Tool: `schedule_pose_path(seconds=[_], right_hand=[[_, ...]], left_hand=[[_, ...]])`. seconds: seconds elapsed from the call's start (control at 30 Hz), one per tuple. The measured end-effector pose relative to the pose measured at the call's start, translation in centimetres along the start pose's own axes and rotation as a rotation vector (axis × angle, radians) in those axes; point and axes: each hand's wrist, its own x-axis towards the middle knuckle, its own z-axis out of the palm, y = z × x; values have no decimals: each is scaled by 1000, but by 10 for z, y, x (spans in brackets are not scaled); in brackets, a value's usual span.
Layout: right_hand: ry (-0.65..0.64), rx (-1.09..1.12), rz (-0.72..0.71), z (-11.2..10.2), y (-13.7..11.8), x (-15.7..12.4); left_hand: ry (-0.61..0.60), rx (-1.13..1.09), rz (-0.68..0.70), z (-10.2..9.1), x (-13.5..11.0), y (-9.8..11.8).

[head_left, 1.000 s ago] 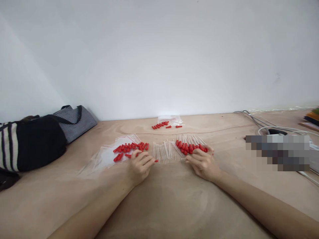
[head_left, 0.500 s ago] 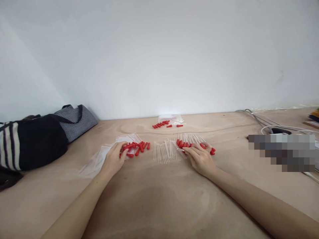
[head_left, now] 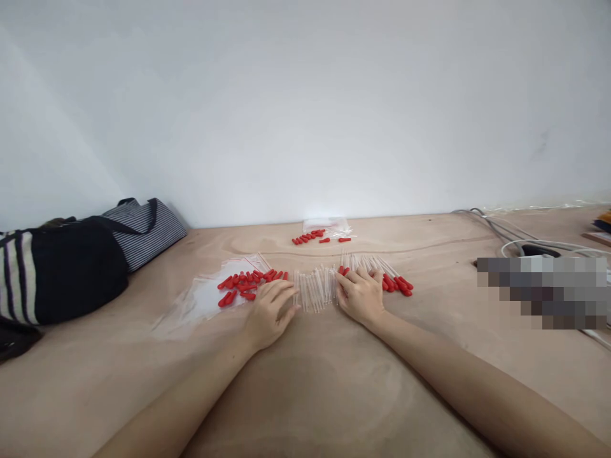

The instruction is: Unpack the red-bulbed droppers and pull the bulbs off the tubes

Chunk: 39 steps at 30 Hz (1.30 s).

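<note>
The left hand [head_left: 272, 312] is loosely curled, its thumb a little apart from the fingers, at the left end of a row of slim clear tubes [head_left: 315, 291]; from where I stand I can't tell whether it holds anything. Take that row as the middle of a clock face, twelve toward the wall, and this hand sits near eight o'clock. The right hand [head_left: 361, 296], at three, has its fingers bent narrow and turned down over a fan of red-ended droppers [head_left: 398, 284], and what its fingertips have hold of is hidden from me.

As for containers, flat see-through bags [head_left: 205, 304] lie overlapping on the tabletop [head_left: 305, 394] at nine, with a fine red line along some edges. Loose red bulbs [head_left: 247, 296] are heaped on and beside them, reaching almost to the left hand. Up at twelve, near the wall, is a small clear bag [head_left: 315, 224], with red bulbs and thin tubes scattered at its near side; I can't say whether any are inside it.

Farther out at nine slumps a black bag with cream stripes [head_left: 79, 267], and beyond it, toward ten, a finely striped bag [head_left: 153, 235], the contents of both hidden. At three, a pixelated patch [head_left: 539, 286] blots out whatever is there, any lettering included.
</note>
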Motion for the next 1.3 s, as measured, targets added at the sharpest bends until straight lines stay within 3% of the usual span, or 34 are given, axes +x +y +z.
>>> schedule_pose_path(seconds=[0.13,0.43,0.7,0.9,1.03,1.3], right_hand=[[-86,-33,-2,2,-3,2],[-261,-26,3,4,-20,9],[-221,55,-28,-4,-16,5],[-134,150,118,-24,11,-13],[-167,176,128,-33,18,-21],[-291,181,51,-32,-3,-16]], left_hand=[[-77,-49,53,13,11,13],[-224,-23,30,25,22,19],[-344,-70,-20,25,24,16],[-468,-127,-12,26,28,-3],[-488,-150,31,26,33,-13],[-457,-143,98,22,35,-9]])
